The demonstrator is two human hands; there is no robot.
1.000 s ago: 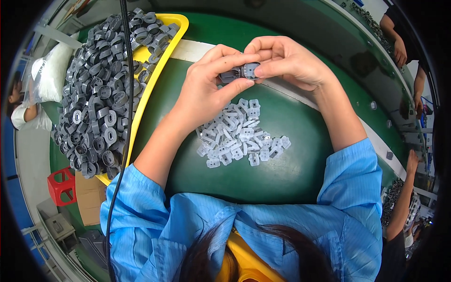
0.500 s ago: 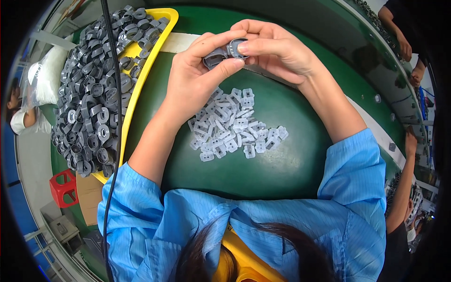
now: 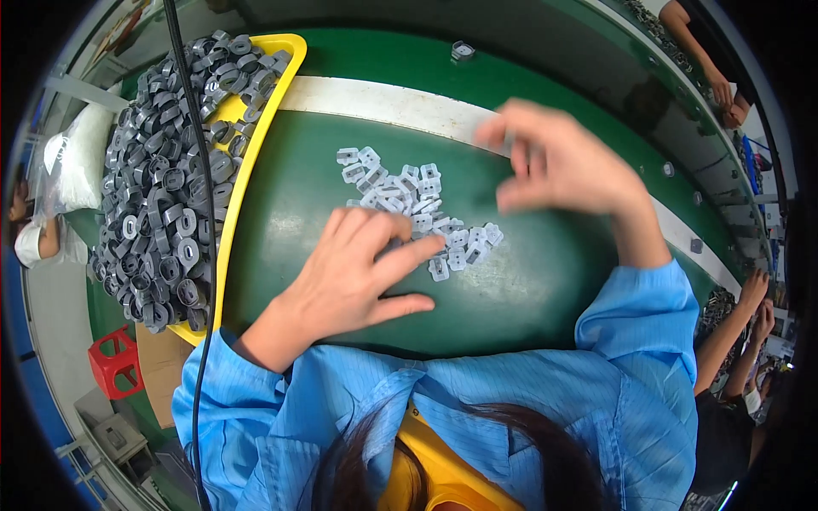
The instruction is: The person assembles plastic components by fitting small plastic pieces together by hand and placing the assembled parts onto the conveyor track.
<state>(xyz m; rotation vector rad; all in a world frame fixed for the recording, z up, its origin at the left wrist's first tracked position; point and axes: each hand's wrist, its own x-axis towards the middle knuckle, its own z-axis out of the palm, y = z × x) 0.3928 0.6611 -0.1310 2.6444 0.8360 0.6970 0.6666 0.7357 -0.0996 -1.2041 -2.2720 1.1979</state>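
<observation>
A heap of small white plastic clips [image 3: 409,204] lies on the green belt [image 3: 528,289] in front of me. My left hand [image 3: 358,272] rests flat on the near edge of the heap, fingers spread and touching the clips, gripping nothing that I can see. My right hand [image 3: 554,162] hovers blurred to the right of the heap, over the belt's white stripe [image 3: 375,100], fingers apart and empty. One small grey part [image 3: 463,51] sits alone on the far belt. A yellow tray [image 3: 256,162] at my left is piled with several grey ring-shaped parts [image 3: 162,196].
A black cable [image 3: 200,255] hangs down across the tray. A red crate [image 3: 115,362] and a white bag [image 3: 77,162] lie at the far left. Other people's hands work at the upper right [image 3: 716,85] and the lower right [image 3: 754,311].
Both hands were pressed together on a grey part above the heap. Now they are apart: the left has dropped onto the clips, the right has swung right with nothing in it.
</observation>
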